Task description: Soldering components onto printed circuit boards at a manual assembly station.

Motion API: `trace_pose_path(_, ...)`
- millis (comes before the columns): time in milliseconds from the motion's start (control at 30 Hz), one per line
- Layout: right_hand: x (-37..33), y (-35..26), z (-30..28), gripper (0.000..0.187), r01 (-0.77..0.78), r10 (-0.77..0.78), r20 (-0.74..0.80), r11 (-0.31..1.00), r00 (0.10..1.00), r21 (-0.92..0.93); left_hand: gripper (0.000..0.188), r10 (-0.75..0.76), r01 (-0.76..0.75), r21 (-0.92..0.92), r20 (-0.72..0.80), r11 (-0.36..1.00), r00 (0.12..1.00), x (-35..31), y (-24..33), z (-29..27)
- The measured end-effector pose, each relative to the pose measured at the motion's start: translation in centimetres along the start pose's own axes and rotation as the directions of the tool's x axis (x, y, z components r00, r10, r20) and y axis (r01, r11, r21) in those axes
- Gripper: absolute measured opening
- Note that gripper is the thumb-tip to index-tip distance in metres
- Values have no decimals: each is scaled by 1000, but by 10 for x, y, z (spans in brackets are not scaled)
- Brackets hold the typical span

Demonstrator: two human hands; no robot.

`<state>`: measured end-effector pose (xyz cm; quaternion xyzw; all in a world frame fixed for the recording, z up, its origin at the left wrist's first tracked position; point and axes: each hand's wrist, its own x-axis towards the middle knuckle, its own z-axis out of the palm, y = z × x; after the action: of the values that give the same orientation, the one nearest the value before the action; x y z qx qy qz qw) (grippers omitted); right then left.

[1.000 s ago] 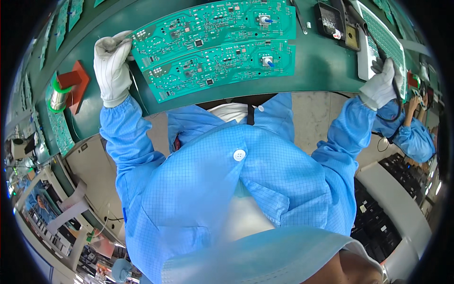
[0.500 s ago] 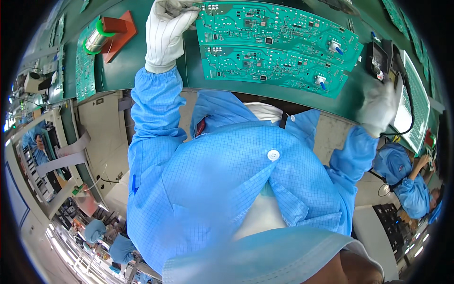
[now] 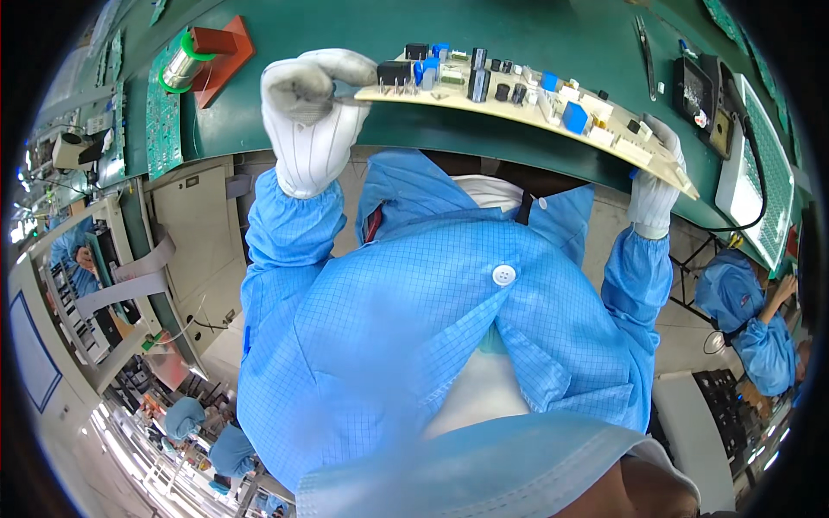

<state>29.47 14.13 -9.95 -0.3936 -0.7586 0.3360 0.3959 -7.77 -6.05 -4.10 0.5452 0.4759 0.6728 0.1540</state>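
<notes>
A printed circuit board is raised above the bench edge, tilted nearly edge-on. Its cream side shows, crowded with black, blue and white components. My left hand, in a white striped glove, pinches the board's left end between thumb and fingers. At the other end my right hand, also gloved, grips the board from behind and below; the board hides part of its fingers.
The green bench top lies beyond. A solder spool on a red stand is at left, beside green circuit boards. Tweezers, a black holder and a white-framed panel are at right. A co-worker sits far right.
The board, earlier with its green solder side facing up, is now tipped up with its component side showing. My right hand has come in from the right and taken hold of its right end.
</notes>
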Motion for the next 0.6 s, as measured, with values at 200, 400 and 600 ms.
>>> trace_pose_path(200, -4, 19, 4, 29, 95, -100, -8, 964, 995, -247, 44, -164, -4, 706, 170, 708, 972, 12, -43, 2)
trace_pose_path(400, -4, 18, 6, 29, 153, -162, -7, 942, 987, -298, 38, -55, -144, 734, 240, 664, 969, 12, -82, 0)
trace_pose_path(600, -5, 12, 5, 27, 182, -196, -1, 913, 981, -365, 104, -201, -69, 688, 305, 722, 931, 12, -77, -9)
